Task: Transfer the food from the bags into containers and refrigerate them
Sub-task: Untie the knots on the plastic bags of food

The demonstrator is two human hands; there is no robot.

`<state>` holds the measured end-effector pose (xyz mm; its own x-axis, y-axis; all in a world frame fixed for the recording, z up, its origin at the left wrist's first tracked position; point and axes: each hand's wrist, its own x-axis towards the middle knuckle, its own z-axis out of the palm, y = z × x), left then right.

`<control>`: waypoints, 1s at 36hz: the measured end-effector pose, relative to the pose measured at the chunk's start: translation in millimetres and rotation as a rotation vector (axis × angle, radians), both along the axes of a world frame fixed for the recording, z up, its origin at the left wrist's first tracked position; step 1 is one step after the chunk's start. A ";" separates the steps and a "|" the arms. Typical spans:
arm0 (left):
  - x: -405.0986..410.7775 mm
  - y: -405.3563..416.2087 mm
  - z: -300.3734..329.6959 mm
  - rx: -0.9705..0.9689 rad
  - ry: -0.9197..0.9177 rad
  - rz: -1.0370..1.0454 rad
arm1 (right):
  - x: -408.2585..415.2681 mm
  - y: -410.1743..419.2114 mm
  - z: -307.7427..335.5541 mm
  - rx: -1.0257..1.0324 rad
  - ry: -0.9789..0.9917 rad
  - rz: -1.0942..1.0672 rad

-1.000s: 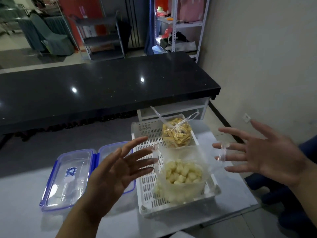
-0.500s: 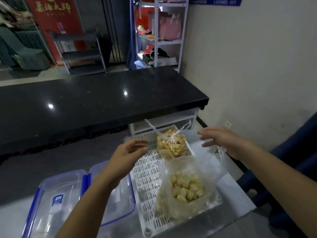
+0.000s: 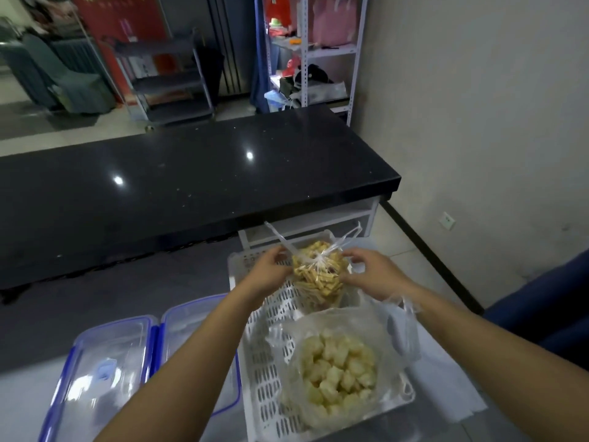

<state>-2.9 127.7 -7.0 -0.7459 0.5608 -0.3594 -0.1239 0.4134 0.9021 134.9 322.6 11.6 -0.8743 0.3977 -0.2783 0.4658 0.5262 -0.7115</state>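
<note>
A knotted clear bag point(image 3: 317, 275) of yellow-brown stick-shaped snacks stands at the far end of a white slotted basket point(image 3: 271, 371), which rests near the right edge of a pale worktop point(image 3: 191, 282). The bag's tied handles stick up and out above the knot. The left hand point(image 3: 267, 275) presses against the bag's left side, fingers curled toward the knot, and the right hand point(image 3: 374, 275) cups its right side, fingers bent over the top; together they grasp the bag between them (whether it has left the basket floor cannot be told).

At the near end of the same basket sits a second bag point(image 3: 338, 374), open at the top, holding pale yellow chunks. Its loose plastic handles droop over the basket's right rim, just under the right forearm.

Left of the basket, touching it, two clear containers point(image 3: 108, 378) with blue clip rims lie side by side on the worktop; the left forearm crosses above the right one.

Beyond the worktop runs a long glossy black counter point(image 3: 191, 186). Behind it stand metal shelves point(image 3: 318, 52) and a dark cart point(image 3: 169, 78).
</note>
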 end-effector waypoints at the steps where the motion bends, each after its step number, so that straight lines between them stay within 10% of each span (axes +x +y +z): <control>1: -0.6 3.9 -1.1 0.019 -0.048 0.010 | -1.8 -0.7 -3.4 0.025 0.004 0.022; 5: 3.4 12.6 -1.3 0.113 -0.257 0.077 | -9.7 -3.9 -14.0 0.096 0.055 0.052; 36: 37.9 -2.6 7.3 0.115 -0.211 0.418 | -39.6 -3.2 -24.6 -0.086 0.204 -0.015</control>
